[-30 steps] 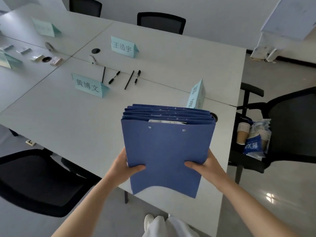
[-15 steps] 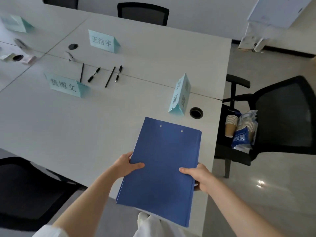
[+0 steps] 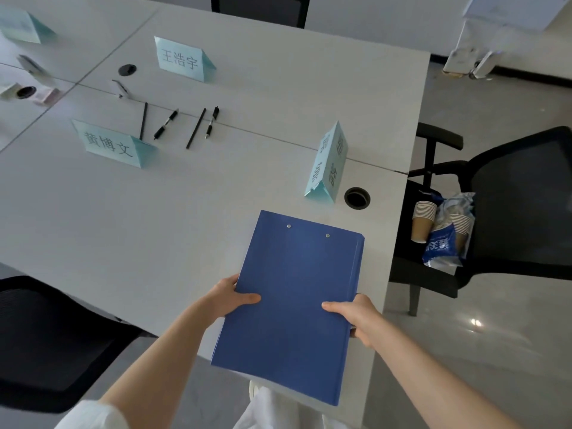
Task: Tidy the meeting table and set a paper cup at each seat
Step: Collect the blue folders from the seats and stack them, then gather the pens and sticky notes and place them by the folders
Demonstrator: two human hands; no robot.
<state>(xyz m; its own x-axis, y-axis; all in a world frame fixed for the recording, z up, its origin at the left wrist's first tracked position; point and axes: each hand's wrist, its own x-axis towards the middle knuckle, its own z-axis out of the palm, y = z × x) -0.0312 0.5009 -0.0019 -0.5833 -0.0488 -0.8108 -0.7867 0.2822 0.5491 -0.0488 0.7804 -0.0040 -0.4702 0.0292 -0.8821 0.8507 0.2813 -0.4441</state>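
We hold a stack of blue folders [image 3: 294, 301] over the near right corner of the white meeting table [image 3: 154, 218]. Our left hand [image 3: 227, 297] grips its left edge, thumb lying on the top cover and fingers hidden beneath; our right hand [image 3: 356, 314] grips the right edge the same way. The stack's long axis runs away from us, leaning a little to the right, so the end with the two metal rivets points toward the far side of the table and the near end hangs past the table edge (the layered edges show along the right side). Just beyond the far end stands a pale teal name card [image 3: 328, 165], turned sideways, beside a round cable hole [image 3: 357, 198]. Further off lie four black pens [image 3: 179, 125], roughly parallel, between two more name cards [image 3: 111, 144]. The paper cups [image 3: 422, 221] sit on the seat of a black chair [image 3: 510, 212] to the right, next to a blue-and-clear plastic bag [image 3: 445, 243] holding more cups.
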